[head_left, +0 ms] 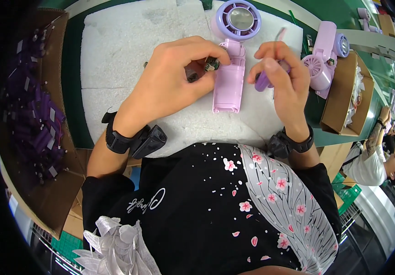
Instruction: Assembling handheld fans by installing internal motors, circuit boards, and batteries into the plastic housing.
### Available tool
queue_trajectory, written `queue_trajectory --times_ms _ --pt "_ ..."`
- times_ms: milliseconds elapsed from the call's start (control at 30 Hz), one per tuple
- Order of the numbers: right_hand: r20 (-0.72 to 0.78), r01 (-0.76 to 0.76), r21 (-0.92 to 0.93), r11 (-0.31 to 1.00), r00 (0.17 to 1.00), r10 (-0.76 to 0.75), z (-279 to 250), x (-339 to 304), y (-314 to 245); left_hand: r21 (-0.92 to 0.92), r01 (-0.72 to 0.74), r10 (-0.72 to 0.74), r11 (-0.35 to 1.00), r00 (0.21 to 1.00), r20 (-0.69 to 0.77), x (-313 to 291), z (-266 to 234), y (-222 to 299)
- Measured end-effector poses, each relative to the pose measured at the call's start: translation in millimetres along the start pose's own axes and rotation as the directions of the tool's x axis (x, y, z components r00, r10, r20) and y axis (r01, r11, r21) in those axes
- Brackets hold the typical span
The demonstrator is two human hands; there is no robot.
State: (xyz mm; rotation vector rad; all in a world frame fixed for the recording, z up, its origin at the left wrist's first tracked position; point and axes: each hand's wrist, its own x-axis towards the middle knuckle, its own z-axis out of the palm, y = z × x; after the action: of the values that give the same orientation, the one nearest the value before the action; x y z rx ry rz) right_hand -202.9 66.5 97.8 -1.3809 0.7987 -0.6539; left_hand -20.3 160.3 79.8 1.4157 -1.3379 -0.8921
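Note:
A handheld fan lies on a white foam pad, its round lilac head at the far end. Its pink handle shell is uncovered, with a shallow hollow facing up. My left hand is closed at the shell's left side, thumb and forefinger pinching a small circuit board. Something dark sits beneath that palm, too shaded to name. To the right of the shell, my right hand is closed around a purple battery cell, partly hidden by the fingers. A blurred thin pinkish strand rises above those fingers.
At the left stands a cardboard box full of purple battery cells. More pink fan parts lie right of the white foam pad, beside a small carton of white pieces. Another person sits farther right.

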Motion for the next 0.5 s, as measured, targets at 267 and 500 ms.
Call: queue_trajectory --times_ms 267,500 --pt "0.437 0.500 -0.519 0.693 0.852 -0.288 -8 1 1 -0.207 0.191 -0.171 0.960 0.979 0.113 0 -5 -2" --pt "0.495 0.466 -0.533 0.706 0.848 -0.187 0 -2 3 -0.255 0.181 -0.116 0.950 0.961 0.251 1 -9 -2"
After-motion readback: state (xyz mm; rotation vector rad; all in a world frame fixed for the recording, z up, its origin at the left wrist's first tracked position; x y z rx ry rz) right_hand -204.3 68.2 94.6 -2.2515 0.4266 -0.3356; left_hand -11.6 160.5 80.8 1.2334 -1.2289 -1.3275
